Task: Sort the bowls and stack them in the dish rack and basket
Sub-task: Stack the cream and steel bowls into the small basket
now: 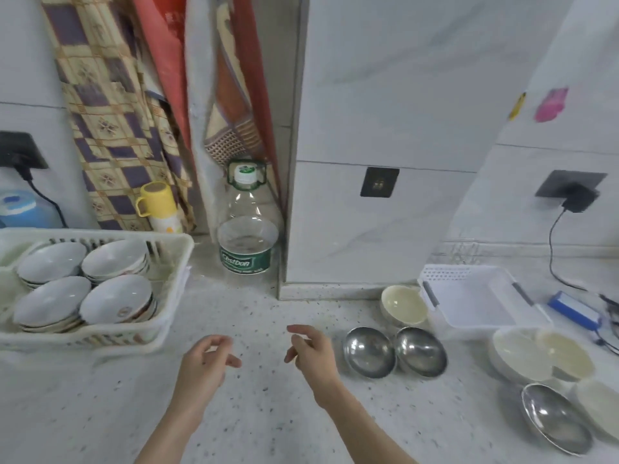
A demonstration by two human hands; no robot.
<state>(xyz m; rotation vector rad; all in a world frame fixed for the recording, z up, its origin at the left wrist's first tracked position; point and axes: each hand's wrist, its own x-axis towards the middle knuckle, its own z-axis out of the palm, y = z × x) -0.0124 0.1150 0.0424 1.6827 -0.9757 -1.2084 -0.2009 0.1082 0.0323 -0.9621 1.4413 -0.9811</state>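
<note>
A cream dish rack (pixel 167 316) at the left holds several stacks of white ceramic bowls (pixel 115 298). At the right sits a white basket (pixel 475 299) with nothing inside. Beside it stand a cream bowl (pixel 404 304), two steel bowls (pixel 368 351) (pixel 421 351), a third steel bowl (pixel 554 418) and several cream bowls (pixel 539 353). My left hand (pixel 206 361) and my right hand (pixel 311 351) hover over the counter between rack and basket, fingers loosely curled, holding nothing.
A large water bottle (pixel 248 222) stands against the wall corner behind the hands. A yellow flask (pixel 159 207) sits behind the rack. A blue device (pixel 574 309) and a charger cable (pixel 556 259) lie at the far right. Patterned cloths hang above.
</note>
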